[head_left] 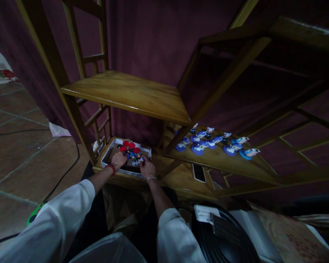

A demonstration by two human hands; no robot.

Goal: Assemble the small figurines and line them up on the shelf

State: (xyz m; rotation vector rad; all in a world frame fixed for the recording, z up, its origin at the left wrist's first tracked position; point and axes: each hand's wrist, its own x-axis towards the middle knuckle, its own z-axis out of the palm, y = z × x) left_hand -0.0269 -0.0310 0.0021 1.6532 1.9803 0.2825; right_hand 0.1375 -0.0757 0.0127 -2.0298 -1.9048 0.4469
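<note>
A shallow white cardboard box (pixel 106 157) with a brown inside sits on the lower shelf. Several small figurines (pixel 134 162) in blue and white lie in it, some with round red bases (pixel 137 150) showing. My left hand (pixel 119 160), wearing a red bead bracelet, reaches over the front of the box with its fingers curled in beside the figurines; what they grip is hidden. At the box's right side, my right hand (pixel 147 168), with a thin bracelet, pinches a small blue and white figurine (pixel 141 159) between thumb and fingers.
Above the box juts a wooden shelf board (pixel 126 93). More figurines on purple and blue bases (pixel 200 146) stand or lie on the shelf to the right. A phone (pixel 199 172) rests below them. A black round stool (pixel 224 233) is at lower right; cables (pixel 63 177) cross the floor.
</note>
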